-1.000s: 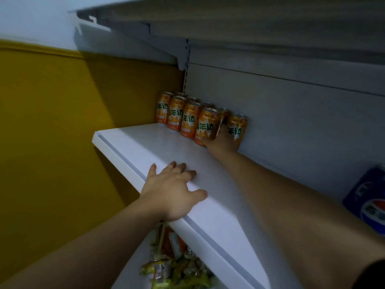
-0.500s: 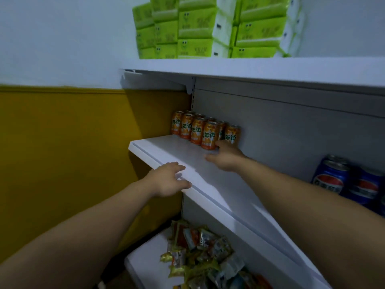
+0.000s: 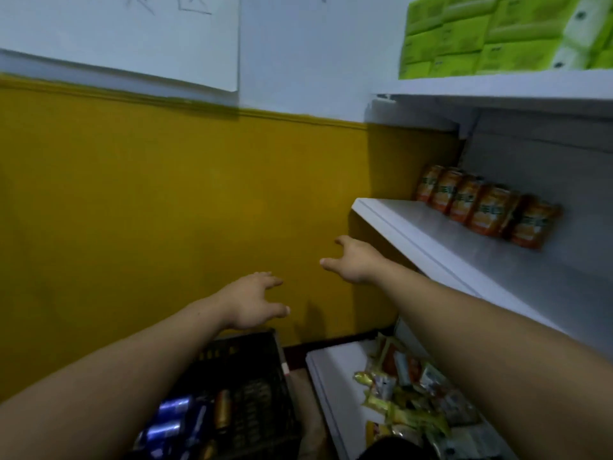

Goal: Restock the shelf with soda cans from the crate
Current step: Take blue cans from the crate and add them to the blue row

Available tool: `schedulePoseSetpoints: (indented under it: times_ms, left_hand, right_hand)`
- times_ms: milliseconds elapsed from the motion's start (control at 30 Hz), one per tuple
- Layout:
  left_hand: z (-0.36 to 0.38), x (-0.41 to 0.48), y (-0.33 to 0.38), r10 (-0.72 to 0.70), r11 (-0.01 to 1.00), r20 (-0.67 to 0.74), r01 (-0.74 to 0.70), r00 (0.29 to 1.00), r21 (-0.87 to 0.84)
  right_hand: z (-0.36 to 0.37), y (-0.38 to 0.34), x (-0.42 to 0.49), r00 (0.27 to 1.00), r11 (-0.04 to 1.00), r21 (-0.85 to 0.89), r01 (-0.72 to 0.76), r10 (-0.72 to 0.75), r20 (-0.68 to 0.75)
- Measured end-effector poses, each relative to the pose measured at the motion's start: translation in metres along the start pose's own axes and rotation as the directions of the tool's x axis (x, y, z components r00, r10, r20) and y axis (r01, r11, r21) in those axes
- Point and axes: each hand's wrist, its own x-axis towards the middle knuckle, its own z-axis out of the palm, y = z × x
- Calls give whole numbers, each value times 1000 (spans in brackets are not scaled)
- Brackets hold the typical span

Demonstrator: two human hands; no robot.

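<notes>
Both hands — left (image 3: 252, 302) and right (image 3: 353, 260) — are open and empty, so we should reach low into the crate (image 3: 252, 376) for upright cans (image 3: 172, 416).

The far wall (image 3: 166, 200) is mustard yellow below and white above, with a white board (image 3: 132, 34) hung at upper left under dim light.

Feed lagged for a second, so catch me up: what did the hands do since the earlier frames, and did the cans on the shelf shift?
Both hands came off the white shelf: the right hand left the row of orange soda cans, the left hand left the front edge. Both, open and empty, now hang over the black plastic crate. The can row is unchanged.
</notes>
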Motion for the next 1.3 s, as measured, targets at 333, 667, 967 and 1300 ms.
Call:
schedulePoseSetpoints:
  times_ms: [333,667,967,1300]
  left_hand:
    - [55,-25,-159,-359,912,141,379,922,-155]
    - [166,16,-286,-516,723,389,632,763,-280]
    - [252,60,-366,-519,610,480,700,707,-372]
    - [335,98,-427,-528,577,542,744,654,-336]
  right_hand:
    - [151,-59,93,935,988,-40,152,-131,329]
    - [328,-43,178,789,999,-7,48,-34,614]
    - [469,-20,246,706,996,-61,-63,88,702]
    - [615,-21,275,640,995,-19,-97,77,764]
